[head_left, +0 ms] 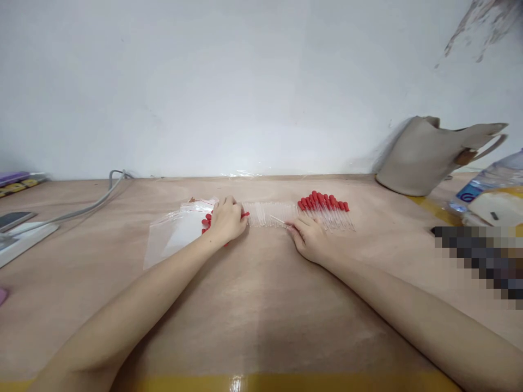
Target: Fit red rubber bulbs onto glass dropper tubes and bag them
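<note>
My left hand [226, 222] is closed, pinching a red rubber bulb [245, 214] between thumb and fingers. Under and beside it lie several loose red bulbs [206, 222], partly hidden by the hand, on a clear plastic bag [163, 234]. A thin glass tube [278, 219] sticks out to the left from the pinched fingers of my right hand [309, 237]. Between the hands, a row of bare glass tubes [259, 214] lies side by side. Just beyond my right hand, several droppers with red bulbs [324, 202] on glass tubes lie in a fanned row.
Against the wall on the right leans a beige bag [420, 158]. A plastic bottle [494, 177] lies at the right edge near a blurred dark object [478, 261]. On the left, a grey cable [93, 204] crosses the wooden table [261, 316] towards a white flat object [32, 239].
</note>
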Motion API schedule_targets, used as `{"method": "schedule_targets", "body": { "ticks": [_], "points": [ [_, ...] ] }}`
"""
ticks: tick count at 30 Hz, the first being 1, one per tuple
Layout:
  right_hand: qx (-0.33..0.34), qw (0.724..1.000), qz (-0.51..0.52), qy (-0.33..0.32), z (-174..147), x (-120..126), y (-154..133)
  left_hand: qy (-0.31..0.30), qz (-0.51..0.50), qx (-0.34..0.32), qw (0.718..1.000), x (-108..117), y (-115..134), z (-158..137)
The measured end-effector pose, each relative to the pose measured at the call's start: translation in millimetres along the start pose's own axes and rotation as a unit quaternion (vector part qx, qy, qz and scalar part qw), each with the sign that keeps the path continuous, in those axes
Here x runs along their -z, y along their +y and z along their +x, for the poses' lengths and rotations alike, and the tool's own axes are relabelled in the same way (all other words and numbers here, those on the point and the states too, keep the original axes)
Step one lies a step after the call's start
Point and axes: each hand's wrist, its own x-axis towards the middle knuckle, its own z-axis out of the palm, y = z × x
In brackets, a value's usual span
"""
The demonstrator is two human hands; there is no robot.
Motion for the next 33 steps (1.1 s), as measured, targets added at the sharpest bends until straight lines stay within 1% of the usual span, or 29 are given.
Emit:
{"method": "schedule_targets", "body": {
  "ticks": [2, 3, 4, 5, 7, 9, 10, 12, 14, 17, 23, 28, 33],
  "points": [
    [0.001, 1.000, 0.020, 0.002, 0, 1, -1, 0.044, -0.101, -0.046, 0.993, 7, 7, -11],
    [0.001, 0.999, 0.033, 0.004, 0, 2, -2, 0.056, -0.155, -0.072, 0.984, 10, 11, -18],
    [0.001, 0.999, 0.046, 0.006, 0, 4, -4, 0.055, -0.201, -0.094, 0.974, 12, 15, -26],
    [0.003, 0.998, 0.058, 0.007, 0, 6, -6, 0.040, -0.238, -0.111, 0.964, 14, 19, -34],
    [0.017, 0.997, 0.080, 0.006, -1, 10, -12, -0.008, -0.308, -0.113, 0.945, 13, 23, -48],
    [0.041, 0.994, 0.097, -0.003, -2, 13, -18, -0.045, -0.360, -0.087, 0.928, 9, 23, -57],
    [0.053, 0.993, 0.103, -0.009, -3, 14, -21, -0.052, -0.377, -0.067, 0.922, 6, 22, -60],
    [0.072, 0.991, 0.111, -0.016, -4, 15, -25, -0.052, -0.393, -0.030, 0.918, 0, 19, -60],
    [0.081, 0.989, 0.120, -0.022, -5, 15, -28, -0.057, -0.396, -0.014, 0.917, -4, 17, -59],
    [0.078, 0.987, 0.134, -0.033, -6, 14, -28, -0.066, -0.398, -0.019, 0.915, -3, 16, -57],
    [0.077, 0.985, 0.143, -0.052, -6, 12, -25, -0.047, -0.399, -0.021, 0.915, 3, 19, -58],
    [0.081, 0.987, 0.130, -0.052, -7, 8, -22, -0.049, -0.396, -0.018, 0.917, 5, 20, -59],
    [0.059, 0.982, 0.158, -0.083, -5, 10, -21, -0.052, -0.411, -0.037, 0.910, 5, 19, -60]
  ]
}}
